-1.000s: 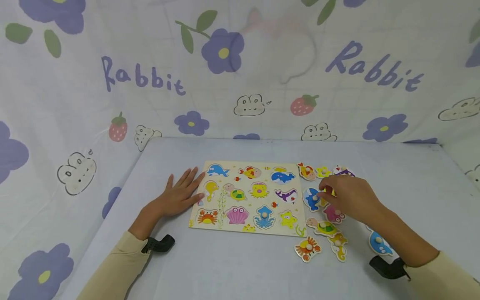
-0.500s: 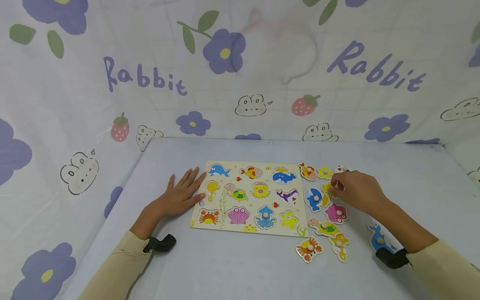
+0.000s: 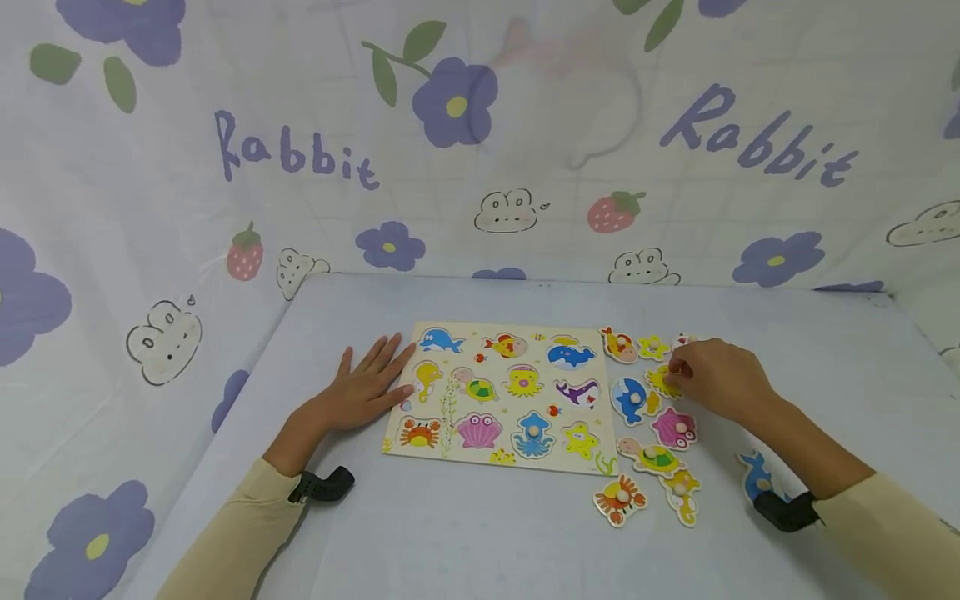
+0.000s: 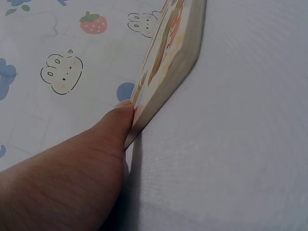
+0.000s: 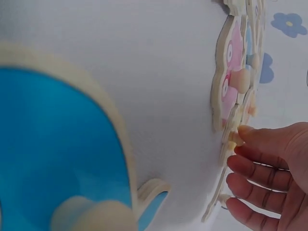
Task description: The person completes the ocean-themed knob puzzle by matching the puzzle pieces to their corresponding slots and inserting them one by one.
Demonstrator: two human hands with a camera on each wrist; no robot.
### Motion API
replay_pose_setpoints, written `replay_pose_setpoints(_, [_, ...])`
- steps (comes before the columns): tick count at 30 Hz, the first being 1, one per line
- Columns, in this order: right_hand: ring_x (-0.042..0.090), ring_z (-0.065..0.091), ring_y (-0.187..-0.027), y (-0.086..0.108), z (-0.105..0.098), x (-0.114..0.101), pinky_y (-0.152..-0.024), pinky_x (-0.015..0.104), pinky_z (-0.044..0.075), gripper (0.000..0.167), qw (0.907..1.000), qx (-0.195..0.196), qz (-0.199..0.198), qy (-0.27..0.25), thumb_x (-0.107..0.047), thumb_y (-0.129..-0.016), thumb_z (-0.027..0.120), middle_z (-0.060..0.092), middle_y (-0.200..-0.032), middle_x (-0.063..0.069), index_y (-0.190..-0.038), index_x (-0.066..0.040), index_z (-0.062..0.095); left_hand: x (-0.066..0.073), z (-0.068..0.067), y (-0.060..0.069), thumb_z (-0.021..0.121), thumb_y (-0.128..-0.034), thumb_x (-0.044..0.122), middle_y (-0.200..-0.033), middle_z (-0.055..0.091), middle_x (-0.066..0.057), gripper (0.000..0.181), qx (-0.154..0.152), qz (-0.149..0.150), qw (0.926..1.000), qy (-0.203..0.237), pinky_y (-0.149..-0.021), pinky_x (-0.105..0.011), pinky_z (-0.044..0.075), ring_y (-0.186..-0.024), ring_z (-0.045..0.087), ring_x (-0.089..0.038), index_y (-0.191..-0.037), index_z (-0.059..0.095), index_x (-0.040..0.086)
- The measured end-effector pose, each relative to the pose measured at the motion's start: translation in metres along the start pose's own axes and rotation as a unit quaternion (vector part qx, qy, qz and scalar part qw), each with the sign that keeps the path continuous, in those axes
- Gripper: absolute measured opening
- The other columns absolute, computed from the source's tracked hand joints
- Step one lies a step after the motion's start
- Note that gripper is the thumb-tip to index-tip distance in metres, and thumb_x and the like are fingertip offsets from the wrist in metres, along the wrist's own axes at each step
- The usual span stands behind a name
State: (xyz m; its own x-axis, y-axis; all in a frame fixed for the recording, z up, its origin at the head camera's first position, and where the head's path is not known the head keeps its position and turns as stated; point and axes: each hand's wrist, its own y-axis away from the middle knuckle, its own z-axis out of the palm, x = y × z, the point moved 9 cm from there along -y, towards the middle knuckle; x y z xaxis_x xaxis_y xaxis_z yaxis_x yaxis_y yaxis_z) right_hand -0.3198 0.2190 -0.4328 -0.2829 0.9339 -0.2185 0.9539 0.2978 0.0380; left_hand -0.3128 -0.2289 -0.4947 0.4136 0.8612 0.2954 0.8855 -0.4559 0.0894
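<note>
Right hand pinching the knob of the yellow piece between thumb and fingertips. Left hand spread palm down just left of the board, thumb over the board's left edge. Yellow piece is on the tabletop, right of the board, partly covered by the fingers.

Other loose pieces, all right of the board: fish at its far right corner, star just past that, then another piece mostly hidden by the right hand, can't ID it. Blue whale just off the board's right edge, clam farther right. Turtle near the board's near right corner, seahorse close against it. Crab just off the same corner. Dolphin well right of the board, partly blocked by the black wrist camera.

Squid seated in the board's near row, knobbed. Printed curtain stands behind the board.
</note>
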Motion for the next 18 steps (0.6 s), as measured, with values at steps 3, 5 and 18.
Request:
replay_pose_setpoints(3, [0.019, 0.054, -0.070, -0.001, 0.001, 0.003, -0.061, 0.033, 0.051, 0.019, 0.9999, -0.002, 0.005, -0.015, -0.016, -0.088, 0.080, 0.062, -0.073, 0.000, -0.096, 0.000, 0.074, 0.000, 0.000, -0.001, 0.038, -0.1064, 0.056, -0.171, 0.000, -0.009, 0.074, -0.001, -0.001, 1.0000, -0.006, -0.116, -0.069, -0.008, -0.157, -0.002, -0.032, -0.165, 0.009, 0.020])
replay_pose_setpoints(5, [0.019, 0.055, -0.070, -0.002, 0.002, 0.006, -0.062, 0.035, 0.052, 0.019, 0.9996, -0.001, 0.007, -0.026, -0.016, -0.088, 0.080, 0.064, -0.074, 0.000, -0.096, 0.000, 0.075, 0.000, 0.000, -0.001, 0.038, -0.1064, 0.056, -0.171, 0.000, -0.009, 0.074, -0.002, -0.001, 1.0000, -0.006, -0.116, -0.069, -0.008, -0.157, -0.002, -0.033, -0.165, 0.009, 0.020])
replay_pose_setpoints(18, [0.018, 0.057, -0.067, -0.002, 0.000, 0.009, -0.060, 0.034, 0.052, 0.017, 0.9986, 0.024, -0.001, -0.046, -0.015, -0.088, 0.080, 0.069, -0.074, 0.001, -0.094, 0.001, 0.077, 0.001, -0.001, -0.001, 0.040, -0.1064, 0.054, -0.171, 0.001, -0.010, 0.074, 0.000, -0.001, 1.0000, -0.003, -0.116, -0.070, -0.007, -0.157, -0.001, -0.033, -0.165, 0.011, 0.019])
